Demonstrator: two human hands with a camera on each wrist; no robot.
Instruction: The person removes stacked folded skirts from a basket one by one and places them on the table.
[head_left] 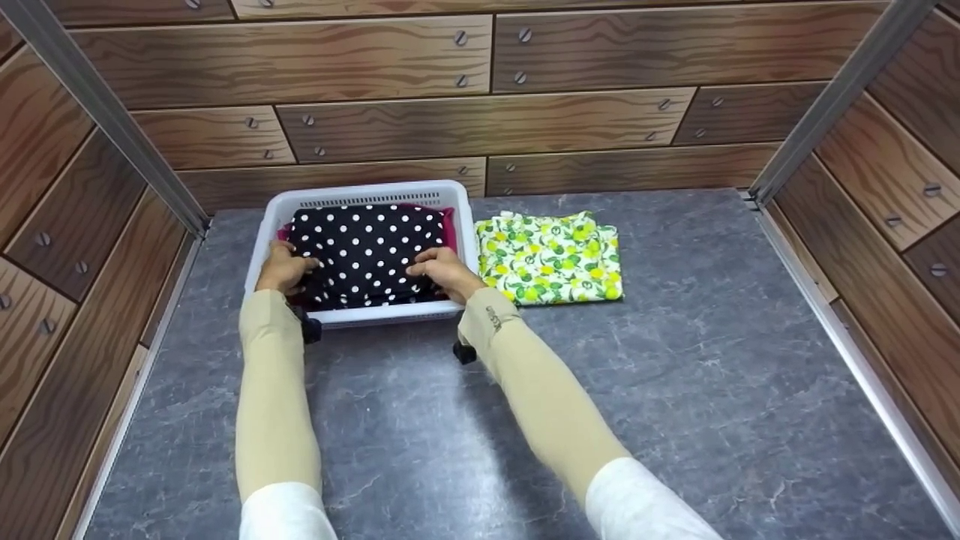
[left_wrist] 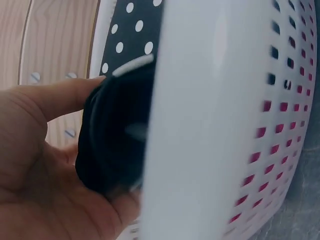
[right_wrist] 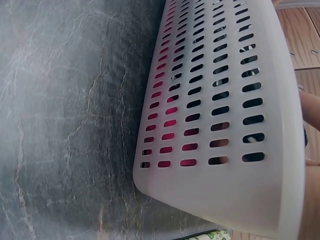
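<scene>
A folded black cloth with white polka dots [head_left: 367, 251] lies in a white plastic basket [head_left: 375, 311], over a magenta cloth [head_left: 450, 225] that shows at its edges. At the left end, my left hand [head_left: 283, 268] grips the polka-dot cloth; the left wrist view shows the thumb and fingers around its dark folded edge [left_wrist: 117, 125]. My right hand [head_left: 448, 271] reaches over the basket's near right side and pinches the cloth's right end, its lower fingers hidden. Only a bit of that hand shows past the rim in the right wrist view.
A folded cloth with a lemon print [head_left: 551, 259] lies on the grey marbled floor [head_left: 675, 390], right beside the basket. Wood-patterned panels [head_left: 390, 127] rise behind and at both sides, with metal posts [head_left: 832, 94] at the corners.
</scene>
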